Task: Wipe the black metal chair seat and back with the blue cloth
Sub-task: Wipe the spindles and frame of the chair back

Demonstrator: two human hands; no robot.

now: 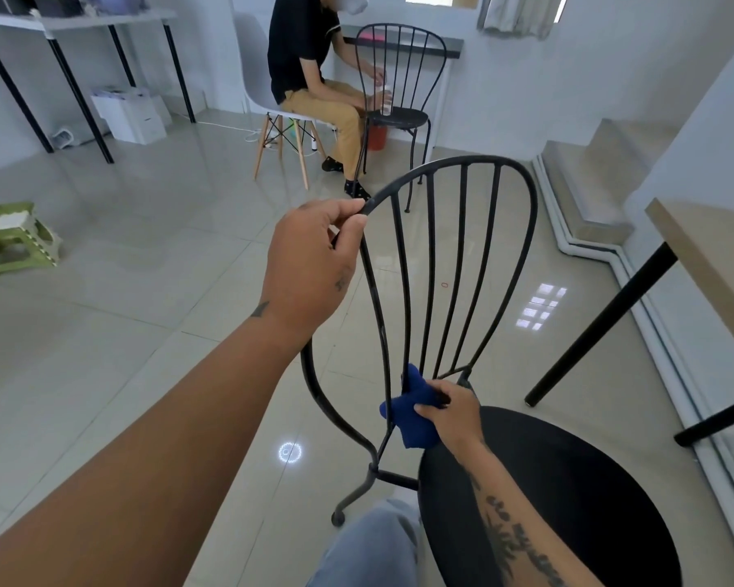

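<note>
The black metal chair stands right in front of me, its round seat (568, 493) at the lower right and its spindle back (458, 264) rising in the middle of the view. My left hand (310, 264) grips the left side of the curved top rail of the back. My right hand (452, 410) holds the bunched blue cloth (412, 417) low on the back, pressed around the bottom of the thin spindles where they meet just above the seat. Part of the cloth is hidden under my fingers.
A wooden table (712, 256) with black legs stands close on the right. A person (310, 78) sits on a white chair behind, beside a second black chair (399, 78). A green step stool (13, 239) is at the left. Steps (590, 180) rise at the back right.
</note>
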